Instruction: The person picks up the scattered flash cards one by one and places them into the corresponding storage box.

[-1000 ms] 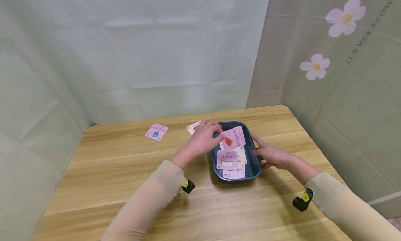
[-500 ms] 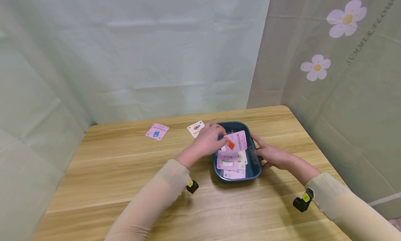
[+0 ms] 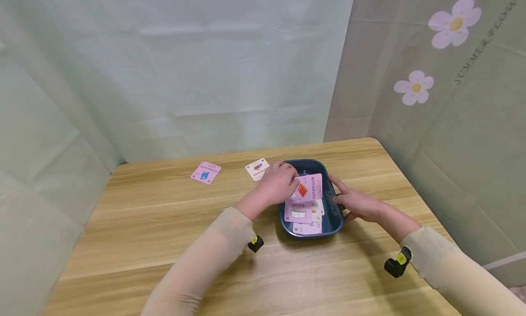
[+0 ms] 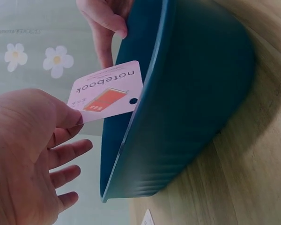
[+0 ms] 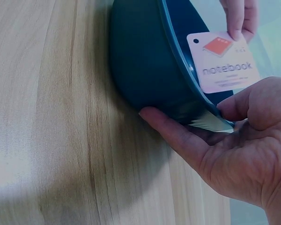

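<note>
We find the left hand [image 3: 279, 181] at the left side of the dark blue bin [image 3: 330, 224], pinching the pink notebook card [image 3: 309, 188] between thumb and finger at its left end; in the left wrist view the other fingers stand apart, off the card. We note the card over the bin's open top, its lettering legible. The right hand [image 3: 361, 205] grips the bin's right side, thumb over the rim and fingers against the outer wall.

Inside the bin, on its near part, we record a pink book card [image 3: 297, 214] overlapping a cream card [image 3: 318, 211] and a pale card [image 3: 307, 229]; the print on the latter two is partly covered. The bin stands on the wooden table [image 3: 176, 224], right of centre.

Near the table's far edge we observe a spaceship card [image 3: 256, 167], partly hidden by the left hand, and, farther left, a pink Chinese book card [image 3: 206, 173]. We see pale cloth [image 3: 230, 69] behind the table and printed flowers [image 3: 455, 23] on the cloth at right.
</note>
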The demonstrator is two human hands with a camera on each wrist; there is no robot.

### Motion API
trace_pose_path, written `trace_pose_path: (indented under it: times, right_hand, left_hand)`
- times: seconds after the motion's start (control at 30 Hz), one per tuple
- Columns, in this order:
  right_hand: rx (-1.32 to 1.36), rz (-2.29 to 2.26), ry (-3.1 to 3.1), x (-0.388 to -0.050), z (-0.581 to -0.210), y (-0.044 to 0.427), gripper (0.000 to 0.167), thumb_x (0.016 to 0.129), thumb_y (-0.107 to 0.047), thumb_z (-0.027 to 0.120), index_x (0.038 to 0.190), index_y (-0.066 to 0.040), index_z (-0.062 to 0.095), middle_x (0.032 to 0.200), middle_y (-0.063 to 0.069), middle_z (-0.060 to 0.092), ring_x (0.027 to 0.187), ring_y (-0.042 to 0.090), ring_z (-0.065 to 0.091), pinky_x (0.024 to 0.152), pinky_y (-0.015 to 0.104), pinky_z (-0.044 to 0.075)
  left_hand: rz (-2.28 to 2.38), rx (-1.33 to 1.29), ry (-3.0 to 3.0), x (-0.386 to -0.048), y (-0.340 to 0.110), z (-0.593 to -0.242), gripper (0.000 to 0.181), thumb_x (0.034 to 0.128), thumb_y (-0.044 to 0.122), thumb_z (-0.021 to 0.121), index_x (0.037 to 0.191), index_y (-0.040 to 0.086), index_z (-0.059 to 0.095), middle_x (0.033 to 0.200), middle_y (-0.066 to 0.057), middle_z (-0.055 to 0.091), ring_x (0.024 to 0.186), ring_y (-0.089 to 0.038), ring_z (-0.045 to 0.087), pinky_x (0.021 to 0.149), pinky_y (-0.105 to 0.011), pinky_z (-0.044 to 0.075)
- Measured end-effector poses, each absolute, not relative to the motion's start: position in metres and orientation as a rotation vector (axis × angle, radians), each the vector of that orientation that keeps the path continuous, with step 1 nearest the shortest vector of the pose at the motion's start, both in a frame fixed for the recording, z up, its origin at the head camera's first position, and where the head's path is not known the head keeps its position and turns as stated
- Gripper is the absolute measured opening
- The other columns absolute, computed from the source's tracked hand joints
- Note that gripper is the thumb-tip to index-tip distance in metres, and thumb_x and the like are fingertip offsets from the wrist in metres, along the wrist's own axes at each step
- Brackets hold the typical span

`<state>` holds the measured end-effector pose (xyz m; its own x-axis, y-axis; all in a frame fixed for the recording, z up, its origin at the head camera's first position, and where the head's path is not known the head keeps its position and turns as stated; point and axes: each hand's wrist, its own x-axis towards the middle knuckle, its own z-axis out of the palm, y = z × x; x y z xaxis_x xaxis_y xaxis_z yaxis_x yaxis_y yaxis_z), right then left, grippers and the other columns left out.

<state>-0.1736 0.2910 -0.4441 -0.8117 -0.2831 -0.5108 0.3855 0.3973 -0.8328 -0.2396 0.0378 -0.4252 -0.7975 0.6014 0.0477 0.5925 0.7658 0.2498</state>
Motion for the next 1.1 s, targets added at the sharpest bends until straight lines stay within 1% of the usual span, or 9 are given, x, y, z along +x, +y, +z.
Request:
trace_pose_path:
  times: [0.27,0.43,0.63,0.73,0.83,0.93,1.1]
  right_hand:
    - [0.092,-1.449,2.071,-0.174,-0.446,0.291,0.075,0.108,-0.01,0.036,0.164,-0.034,-0.008,0.16,0.036,0.018,0.136,0.051,0.041,0.087,0.059,0.055]
    - [0.093,-1.445,2.072,-0.173,-0.446,0.291,0.076,0.107,-0.01,0.037,0.164,-0.034,-0.008,0.161,0.035,0.015,0.136,0.053,0.04,0.086,0.059,0.055]
    - [0.092,-1.457,2.07,-0.174,-0.447,0.291,0.076,0.107,-0.01,0.037,0.164,-0.035,-0.008,0.161,0.034,0.015,0.135,0.051,0.041,0.086,0.058,0.056]
    - [0.09,-1.459,2.069,-0.174,-0.448,0.291,0.076,0.107,-0.01,0.037,0.164,-0.035,-0.008,0.161,0.035,0.016,0.134,0.05,0.042,0.086,0.058,0.056]
    - [0.086,-1.46,2.066,-0.174,-0.448,0.292,0.077,0.107,-0.01,0.037,0.164,-0.035,-0.008,0.161,0.034,0.016,0.133,0.05,0.043,0.085,0.059,0.056]
    - [0.086,-1.46,2.068,-0.174,-0.448,0.292,0.077,0.107,-0.009,0.037,0.164,-0.035,-0.008,0.161,0.034,0.016,0.133,0.049,0.044,0.085,0.059,0.056]
    - [0.083,-1.464,2.058,-0.173,-0.446,0.29,0.075,0.108,-0.009,0.036,0.164,-0.035,-0.007,0.161,0.034,0.015,0.133,0.049,0.043,0.087,0.059,0.055]
  left_hand:
    - [0.286,0.962,2.919,-0.241,0.044,-0.429,0.026,0.1051,0.036,0.053,0.108,0.016,0.07,0.137,-0.005,0.06,0.136,-0.029,0.041,0.119,-0.048,0.026]
    - [0.279,0.923,2.917,-0.241,0.046,-0.432,0.026,0.104,0.037,0.055,0.105,0.017,0.072,0.138,-0.005,0.058,0.135,-0.028,0.04,0.119,-0.047,0.026]
    - [0.277,0.882,2.919,-0.242,0.047,-0.433,0.025,0.1028,0.037,0.058,0.103,0.017,0.073,0.136,-0.005,0.057,0.134,-0.028,0.039,0.118,-0.047,0.027]
    - [0.243,0.859,2.937,-0.243,0.047,-0.435,0.025,0.1021,0.037,0.058,0.104,0.017,0.073,0.136,-0.005,0.058,0.134,-0.028,0.039,0.119,-0.047,0.024]
    - [0.192,0.849,2.96,-0.244,0.047,-0.437,0.027,0.1014,0.038,0.059,0.108,0.016,0.074,0.136,-0.005,0.058,0.134,-0.029,0.039,0.119,-0.048,0.022]
    - [0.161,0.851,2.98,-0.244,0.047,-0.439,0.029,0.1012,0.039,0.059,0.111,0.017,0.075,0.135,-0.006,0.058,0.134,-0.03,0.038,0.119,-0.049,0.021]
    - [0.139,0.843,2.994,-0.245,0.047,-0.441,0.029,0.1004,0.039,0.061,0.113,0.017,0.075,0.134,-0.006,0.058,0.134,-0.03,0.037,0.119,-0.051,0.021]
